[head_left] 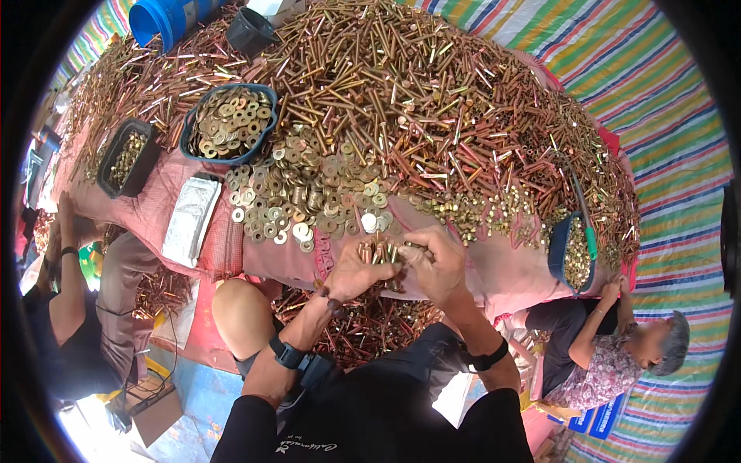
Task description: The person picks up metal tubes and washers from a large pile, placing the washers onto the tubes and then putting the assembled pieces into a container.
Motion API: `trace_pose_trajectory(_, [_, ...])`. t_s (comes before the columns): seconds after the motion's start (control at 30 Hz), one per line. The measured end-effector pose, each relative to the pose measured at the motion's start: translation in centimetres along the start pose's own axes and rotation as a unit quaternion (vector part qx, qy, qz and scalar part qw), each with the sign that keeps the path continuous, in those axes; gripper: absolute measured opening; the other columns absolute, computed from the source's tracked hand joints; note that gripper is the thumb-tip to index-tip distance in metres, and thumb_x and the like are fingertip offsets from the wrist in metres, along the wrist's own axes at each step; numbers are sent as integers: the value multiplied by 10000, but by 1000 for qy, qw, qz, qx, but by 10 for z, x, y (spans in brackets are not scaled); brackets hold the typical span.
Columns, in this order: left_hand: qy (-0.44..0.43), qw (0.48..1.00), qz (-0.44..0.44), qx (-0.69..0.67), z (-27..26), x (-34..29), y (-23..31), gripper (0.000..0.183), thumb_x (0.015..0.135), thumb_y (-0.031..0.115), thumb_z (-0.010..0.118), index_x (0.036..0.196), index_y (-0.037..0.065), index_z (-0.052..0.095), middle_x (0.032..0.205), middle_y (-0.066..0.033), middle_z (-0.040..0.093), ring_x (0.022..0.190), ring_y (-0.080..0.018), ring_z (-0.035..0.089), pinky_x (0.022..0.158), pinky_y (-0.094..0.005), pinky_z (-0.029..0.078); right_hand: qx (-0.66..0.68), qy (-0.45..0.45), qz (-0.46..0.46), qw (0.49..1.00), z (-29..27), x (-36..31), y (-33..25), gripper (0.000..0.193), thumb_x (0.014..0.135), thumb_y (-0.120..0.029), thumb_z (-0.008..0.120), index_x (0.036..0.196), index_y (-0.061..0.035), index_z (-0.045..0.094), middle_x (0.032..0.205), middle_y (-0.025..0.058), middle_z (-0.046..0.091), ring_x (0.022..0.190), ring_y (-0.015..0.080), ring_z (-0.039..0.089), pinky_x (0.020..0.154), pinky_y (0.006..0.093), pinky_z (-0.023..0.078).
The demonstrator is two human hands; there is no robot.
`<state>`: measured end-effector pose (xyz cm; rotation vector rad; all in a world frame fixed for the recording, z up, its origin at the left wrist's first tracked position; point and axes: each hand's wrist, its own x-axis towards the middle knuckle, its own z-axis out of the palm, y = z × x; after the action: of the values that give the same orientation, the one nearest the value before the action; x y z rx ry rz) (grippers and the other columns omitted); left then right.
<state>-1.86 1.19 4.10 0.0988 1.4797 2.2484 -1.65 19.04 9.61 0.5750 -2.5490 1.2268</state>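
My left hand point(353, 276) is closed around a small bunch of copper-coloured bolts point(378, 253), their ends standing up between the fingers. Right beside it my right hand point(440, 268) has its fingers pinched together against the bunch. What lies in that pinch is too small to make out. Just beyond both hands, loose ring washers point(297, 193) are spread on the pink cloth point(285, 258). To the right of the washers lie many small brass-coloured nuts point(463, 212). A large heap of long bolts point(394, 92) covers the far part of the surface.
A blue basin point(185, 135) holds washers. Small nuts fill a dark tray point(143, 181) at left and a blue tray point(556, 247) at right, near a green-handled tool point(591, 241). A silvery packet point(191, 217) lies left. Other people sit at left and right point(598, 366). More bolts lie below.
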Motion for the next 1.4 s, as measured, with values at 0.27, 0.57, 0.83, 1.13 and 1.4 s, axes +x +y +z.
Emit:
trace_pose_trajectory(0.27, [-12, 1000, -4, 5, 0, 0, 1, 278, 825, -48, 692, 1098, 2, 671, 934, -31, 704, 838, -107, 650, 735, -284, 551, 5, -22, 26, 999, -5, 0, 0, 180, 877, -74, 748, 1013, 12, 667, 857, 139, 660, 744, 275, 674, 642, 344, 526])
trace_pose_trajectory(0.57, [-6, 1000, -6, 1, 1, 0, 1, 249, 829, -49, 684, 1071, 5, 670, 899, -12, 689, 790, -92, 628, 698, -266, 529, -16, 3, -91, 996, 0, 4, 2, 163, 889, -16, 692, 1045, 13, 656, 942, 155, 656, 810, 317, 673, 673, 380, 539])
trace_pose_trajectory(0.83, [4, 999, 30, 12, 1, 0, -2, 262, 823, -30, 695, 1082, 3, 673, 880, 1, 683, 775, -80, 618, 690, -255, 520, -24, 66, -59, 996, 12, -3, 7, 216, 850, -59, 767, 1030, 11, 672, 920, 146, 681, 753, 273, 684, 645, 351, 546])
trace_pose_trajectory(1.13, [27, 1000, -2, -4, 11, 6, -9, 251, 793, 9, 765, 1020, 30, 659, 835, 56, 552, 784, -55, 510, 673, -236, 443, -8, 39, -7, 999, -1, -1, 9, 178, 819, -40, 770, 964, 20, 686, 871, 136, 680, 743, 250, 682, 656, 330, 539])
trace_pose_trajectory(1.4, [25, 999, -27, -3, -2, -7, 9, 308, 831, 6, 749, 1130, 10, 676, 1013, -68, 716, 787, -112, 686, 620, -229, 528, 20, 16, -24, 999, 10, 1, -3, 200, 858, -9, 730, 1051, -18, 674, 953, 133, 681, 883, 296, 683, 771, 345, 543])
